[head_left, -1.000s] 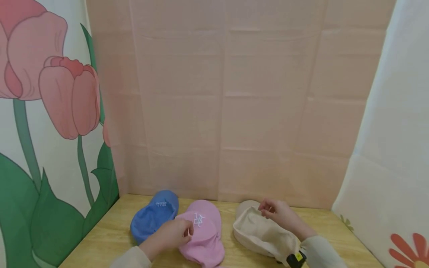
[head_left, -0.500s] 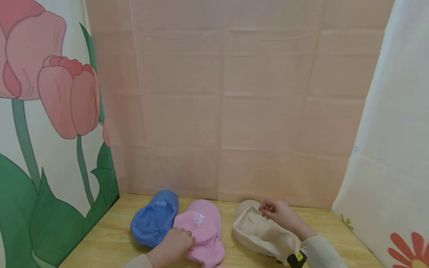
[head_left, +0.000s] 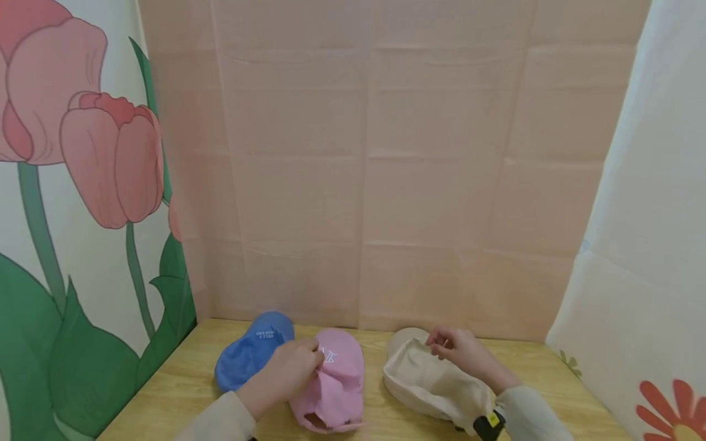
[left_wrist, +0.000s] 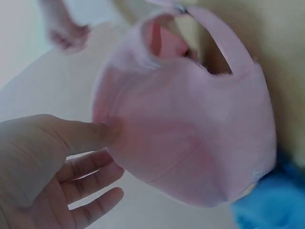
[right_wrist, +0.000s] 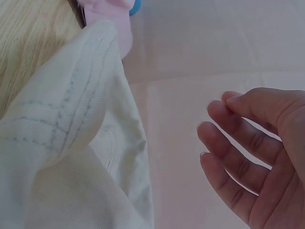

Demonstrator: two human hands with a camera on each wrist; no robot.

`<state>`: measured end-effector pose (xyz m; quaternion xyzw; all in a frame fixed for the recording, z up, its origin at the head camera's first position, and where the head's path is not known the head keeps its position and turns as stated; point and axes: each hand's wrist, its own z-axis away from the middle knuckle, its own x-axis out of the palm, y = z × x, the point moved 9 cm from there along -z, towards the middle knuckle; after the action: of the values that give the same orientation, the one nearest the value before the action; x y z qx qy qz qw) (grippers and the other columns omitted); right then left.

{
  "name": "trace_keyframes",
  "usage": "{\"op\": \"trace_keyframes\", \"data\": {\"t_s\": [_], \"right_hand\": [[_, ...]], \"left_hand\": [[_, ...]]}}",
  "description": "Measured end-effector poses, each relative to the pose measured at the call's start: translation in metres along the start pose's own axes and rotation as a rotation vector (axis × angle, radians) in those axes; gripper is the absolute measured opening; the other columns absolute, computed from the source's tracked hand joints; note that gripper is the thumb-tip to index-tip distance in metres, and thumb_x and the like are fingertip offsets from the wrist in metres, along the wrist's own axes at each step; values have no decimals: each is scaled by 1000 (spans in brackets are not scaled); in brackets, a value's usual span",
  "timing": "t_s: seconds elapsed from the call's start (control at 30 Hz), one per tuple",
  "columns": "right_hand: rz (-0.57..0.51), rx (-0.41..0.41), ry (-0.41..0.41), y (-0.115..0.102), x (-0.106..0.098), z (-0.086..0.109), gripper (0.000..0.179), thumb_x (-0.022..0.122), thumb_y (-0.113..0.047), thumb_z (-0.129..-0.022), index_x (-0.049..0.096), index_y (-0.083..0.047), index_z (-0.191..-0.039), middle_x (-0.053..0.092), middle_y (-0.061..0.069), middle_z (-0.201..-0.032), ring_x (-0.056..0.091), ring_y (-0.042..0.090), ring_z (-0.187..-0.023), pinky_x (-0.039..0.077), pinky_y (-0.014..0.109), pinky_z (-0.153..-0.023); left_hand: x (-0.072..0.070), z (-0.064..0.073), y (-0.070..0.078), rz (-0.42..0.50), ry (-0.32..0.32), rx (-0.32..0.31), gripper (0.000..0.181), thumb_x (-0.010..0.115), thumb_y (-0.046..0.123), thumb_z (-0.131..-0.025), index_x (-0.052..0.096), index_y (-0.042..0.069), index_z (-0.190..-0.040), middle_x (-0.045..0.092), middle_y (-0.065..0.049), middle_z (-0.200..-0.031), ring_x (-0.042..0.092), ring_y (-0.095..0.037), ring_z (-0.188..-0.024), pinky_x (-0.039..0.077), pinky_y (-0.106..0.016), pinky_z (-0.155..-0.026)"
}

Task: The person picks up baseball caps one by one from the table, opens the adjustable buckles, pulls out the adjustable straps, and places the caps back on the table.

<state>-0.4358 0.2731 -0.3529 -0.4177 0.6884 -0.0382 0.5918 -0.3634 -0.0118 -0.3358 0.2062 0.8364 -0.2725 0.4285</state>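
Observation:
A pink cap (head_left: pixel 344 373) with a white embroidered figure lies mid-table, brim towards the back. My left hand (head_left: pixel 292 370) pinches its crown, pulling the fabric up, and the strap opening at its back shows. In the left wrist view the thumb presses the pink fabric (left_wrist: pixel 205 119) while the lower fingers hang loose. Over a beige cap (head_left: pixel 430 383) my right hand (head_left: pixel 460 355) hovers with loosely bent fingers. The right wrist view has this hand (right_wrist: pixel 252 152) apart from the beige fabric (right_wrist: pixel 62 95), thumb tip close to the index finger, holding nothing.
A blue cap (head_left: pixel 248 361) with white lettering lies left of the pink one, partly behind my left forearm. The wooden table (head_left: pixel 176 373) ends at a plain pinkish backdrop (head_left: pixel 364 184). Flower-printed cloths (head_left: pixel 116 159) hang at both sides.
My left hand dipped towards me, then rose and moved forward with the pink cap's crown pinched. The cap's back opening has come into view. My right hand has stayed in place.

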Motion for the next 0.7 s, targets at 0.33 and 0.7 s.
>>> {"op": "trace_keyframes", "data": {"t_s": [0.33, 0.7], "right_hand": [[-6, 4, -6, -3, 1, 2, 8, 58, -3, -93, 64, -7, -98, 63, -1, -80, 61, 6, -67, 54, 31, -64], [-10, 18, 11, -1, 2, 5, 5, 62, -8, -93, 64, -8, -97, 66, 5, -80, 62, 7, -66, 51, 24, -61]], "left_hand": [[-65, -40, -22, 382, 18, -62, 8, 70, 18, -89, 64, 16, -83, 65, 5, -81, 63, -11, -74, 50, -24, -63], [-77, -62, -11, 621, 2, 16, 6, 69, 13, -89, 66, 10, -85, 68, 2, -79, 60, -6, -73, 49, -20, -67]]}}
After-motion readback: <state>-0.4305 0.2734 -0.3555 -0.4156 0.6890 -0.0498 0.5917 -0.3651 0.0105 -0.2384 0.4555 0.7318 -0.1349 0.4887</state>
